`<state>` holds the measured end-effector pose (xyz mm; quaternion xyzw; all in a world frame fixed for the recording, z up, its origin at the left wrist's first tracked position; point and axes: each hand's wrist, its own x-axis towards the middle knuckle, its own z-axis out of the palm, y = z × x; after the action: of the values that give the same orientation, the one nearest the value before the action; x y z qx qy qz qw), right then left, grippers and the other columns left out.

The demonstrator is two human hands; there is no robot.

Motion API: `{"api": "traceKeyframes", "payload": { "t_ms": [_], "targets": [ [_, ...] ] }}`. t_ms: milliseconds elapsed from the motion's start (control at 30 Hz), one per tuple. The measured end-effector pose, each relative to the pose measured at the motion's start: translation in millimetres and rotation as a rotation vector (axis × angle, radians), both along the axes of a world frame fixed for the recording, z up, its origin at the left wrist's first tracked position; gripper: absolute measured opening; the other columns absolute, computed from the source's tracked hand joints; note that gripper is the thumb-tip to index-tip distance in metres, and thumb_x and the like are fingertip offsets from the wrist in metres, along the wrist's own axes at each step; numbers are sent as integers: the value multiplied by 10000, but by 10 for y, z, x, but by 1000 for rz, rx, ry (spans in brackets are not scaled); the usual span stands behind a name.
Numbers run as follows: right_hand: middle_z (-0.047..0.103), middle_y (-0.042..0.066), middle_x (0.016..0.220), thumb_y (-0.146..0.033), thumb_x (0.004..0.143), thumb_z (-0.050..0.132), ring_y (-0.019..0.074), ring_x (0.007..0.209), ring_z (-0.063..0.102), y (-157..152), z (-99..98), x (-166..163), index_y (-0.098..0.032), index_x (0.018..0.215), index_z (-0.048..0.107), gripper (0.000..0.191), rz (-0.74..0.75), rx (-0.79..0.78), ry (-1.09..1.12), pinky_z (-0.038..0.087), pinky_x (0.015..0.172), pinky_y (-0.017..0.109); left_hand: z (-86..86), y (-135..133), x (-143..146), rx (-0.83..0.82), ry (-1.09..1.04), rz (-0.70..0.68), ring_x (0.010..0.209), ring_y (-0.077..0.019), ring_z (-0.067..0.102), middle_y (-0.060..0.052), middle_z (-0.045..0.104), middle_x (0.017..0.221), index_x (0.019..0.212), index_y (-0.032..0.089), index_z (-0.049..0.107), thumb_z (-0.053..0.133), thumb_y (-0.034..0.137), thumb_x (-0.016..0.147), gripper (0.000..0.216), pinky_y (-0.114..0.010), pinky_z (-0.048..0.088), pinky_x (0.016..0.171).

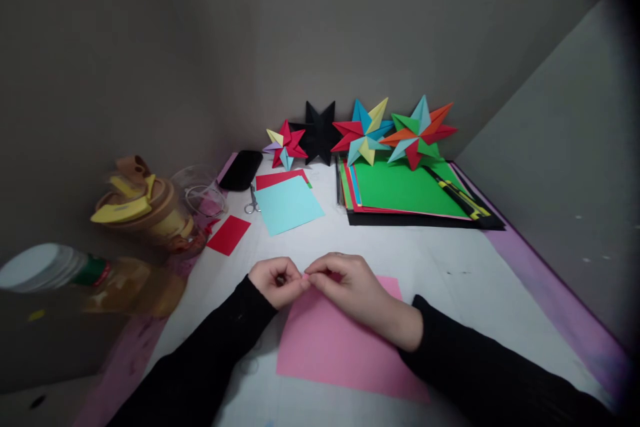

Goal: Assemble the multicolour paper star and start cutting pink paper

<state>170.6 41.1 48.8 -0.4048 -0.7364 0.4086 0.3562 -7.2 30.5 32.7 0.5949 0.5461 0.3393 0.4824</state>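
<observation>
A sheet of pink paper (333,353) lies on the white table covering in front of me. My left hand (276,281) is closed, thumb and forefinger pinched together at the sheet's far left corner. My right hand (353,288) meets it there, its fingertips also pinched on a small bit of pink at that corner. The two sets of fingertips almost touch. The right hand and wrist cover part of the sheet's far side, and the right sleeve overlaps its right edge.
Beyond my hands lie light blue paper (289,205), a small red piece (229,235), scissors (253,203) and a black phone (241,170). Folded paper stars (365,133) lean on the wall behind a coloured paper stack (405,187) bearing a yellow-black cutter (463,197). A jar (125,283) and lidded cup (150,207) stand left.
</observation>
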Motion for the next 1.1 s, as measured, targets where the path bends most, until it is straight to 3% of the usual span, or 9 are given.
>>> {"api": "traceKeyframes", "payload": {
  "t_ms": [300,400,500,567,667,800,933,1100],
  "targets": [
    [628,-1,755,-101,804,525,144,757,575,11,3,-5,-191,736,595,133,25,-34,-84,444,695,272,23,-25,45,130,68,-63,473,-78,410,8,553,567,600,153,633,635,351,710,227,-210,312,459],
    [628,35,833,-91,821,495,175,849,570,11,-25,14,-190,823,599,144,-5,121,-92,463,764,316,-44,5,24,142,103,-34,470,-84,410,21,519,519,555,160,617,621,354,712,249,-217,315,470],
    [620,102,1033,-103,839,481,232,1028,522,-13,-50,25,-172,1078,583,269,-20,371,-166,439,903,414,-137,78,-35,58,158,121,474,-94,400,44,465,478,543,165,583,626,419,691,297,-220,312,478],
    [603,118,1147,-134,862,479,252,1105,491,-34,-78,12,-177,1189,554,338,57,443,-280,410,961,458,-193,138,-86,22,216,221,473,-101,397,50,452,472,542,170,567,620,472,680,336,-225,306,477],
    [484,148,1369,-251,873,531,297,1290,370,-44,-161,-36,-140,1340,455,487,201,373,-498,343,1049,485,-230,209,-143,35,347,267,480,-118,419,44,467,474,548,182,566,583,477,700,332,-231,310,482],
    [218,161,1530,-494,807,604,349,1418,77,-15,-288,-89,-98,1468,218,861,337,206,-695,175,1130,529,-197,250,-155,110,621,159,552,-144,483,15,541,564,579,194,571,540,395,741,260,-246,326,534],
    [158,144,1545,-547,828,547,336,1424,34,-86,-327,-74,-135,1481,177,856,432,178,-710,98,1139,543,-182,272,-154,126,740,82,580,-147,478,14,528,609,589,206,517,523,370,753,233,-248,312,545],
    [197,150,1533,-588,820,538,318,1425,54,-423,-310,42,-148,1484,164,880,634,164,-620,92,1149,514,-231,290,-172,134,758,55,557,-144,446,24,507,594,590,216,471,502,373,768,240,-256,283,531]
  ]
}}
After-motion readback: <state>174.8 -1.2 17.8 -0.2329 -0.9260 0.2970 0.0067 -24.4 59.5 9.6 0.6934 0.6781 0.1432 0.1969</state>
